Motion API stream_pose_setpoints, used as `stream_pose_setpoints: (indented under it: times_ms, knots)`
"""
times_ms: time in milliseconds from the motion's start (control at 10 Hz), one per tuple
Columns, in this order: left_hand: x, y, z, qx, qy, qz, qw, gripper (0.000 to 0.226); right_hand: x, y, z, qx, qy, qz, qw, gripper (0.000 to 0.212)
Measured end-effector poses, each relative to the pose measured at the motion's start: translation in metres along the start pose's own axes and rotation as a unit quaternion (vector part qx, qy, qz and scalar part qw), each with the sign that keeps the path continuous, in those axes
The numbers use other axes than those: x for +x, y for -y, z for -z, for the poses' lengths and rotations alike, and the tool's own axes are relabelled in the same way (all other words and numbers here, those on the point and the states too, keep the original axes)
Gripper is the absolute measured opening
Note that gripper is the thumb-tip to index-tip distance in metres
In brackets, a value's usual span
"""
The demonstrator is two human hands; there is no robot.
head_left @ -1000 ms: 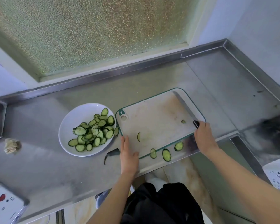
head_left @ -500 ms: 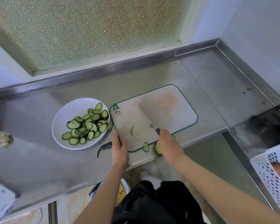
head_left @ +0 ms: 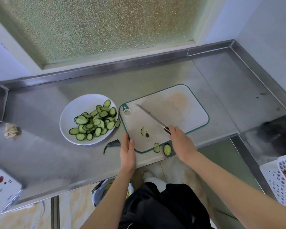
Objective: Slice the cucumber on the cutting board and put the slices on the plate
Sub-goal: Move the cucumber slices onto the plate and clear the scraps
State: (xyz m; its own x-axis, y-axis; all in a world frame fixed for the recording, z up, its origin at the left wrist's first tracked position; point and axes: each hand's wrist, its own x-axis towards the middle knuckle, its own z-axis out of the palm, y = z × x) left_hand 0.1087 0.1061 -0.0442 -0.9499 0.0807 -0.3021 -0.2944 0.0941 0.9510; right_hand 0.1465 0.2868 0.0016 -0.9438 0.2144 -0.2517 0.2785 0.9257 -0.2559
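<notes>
While the head view looks down on a steel counter [head_left: 40,154], the left hand [head_left: 127,152] lies with straight fingers against the near left edge of the cutting board [head_left: 180,109], thumb on the board's surface, gripping nothing. The right hand [head_left: 180,142] is curled round the dark handle of a knife [head_left: 153,117], whose blade lies low across the board, its tip pointing toward the hanging hole at the board's left corner. Most of the cucumber slices [head_left: 94,121] sit heaped on the right side of the white plate [head_left: 69,116], which stands just left of the board. A half slice [head_left: 142,131] and a small dark scrap [head_left: 147,135] lie on the board near the knife handle. One stray slice [head_left: 156,147] lies across the board's near rim, and another [head_left: 167,149] is just beside it on the counter. A dark curved cucumber end [head_left: 112,143] lies on the counter between plate and left hand. A white perforated basket [head_left: 281,179] shows at the right edge.
</notes>
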Motion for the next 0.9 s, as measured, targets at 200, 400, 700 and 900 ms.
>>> stream_pose_setpoints:
  times_ms: [200,400,700,900]
  knots:
    - [-0.002,0.001,-0.002,-0.024,-0.015,0.006,1.0,0.042,-0.043,-0.003,-0.005,-0.031,0.068,0.061,0.995,0.063]
    - [-0.006,0.002,0.001,0.017,-0.004,-0.004,1.0,0.041,-0.061,-0.017,0.005,0.034,0.013,-0.016,0.999,0.049]
    - [0.02,0.001,0.004,0.352,0.148,-0.16,0.91,0.046,-0.099,-0.006,-0.033,0.201,-0.038,-0.27,0.941,0.038]
    - [0.023,0.0,-0.002,0.422,0.239,-0.164,0.859,0.045,-0.097,0.034,-0.05,0.27,-0.041,-0.301,0.914,0.037]
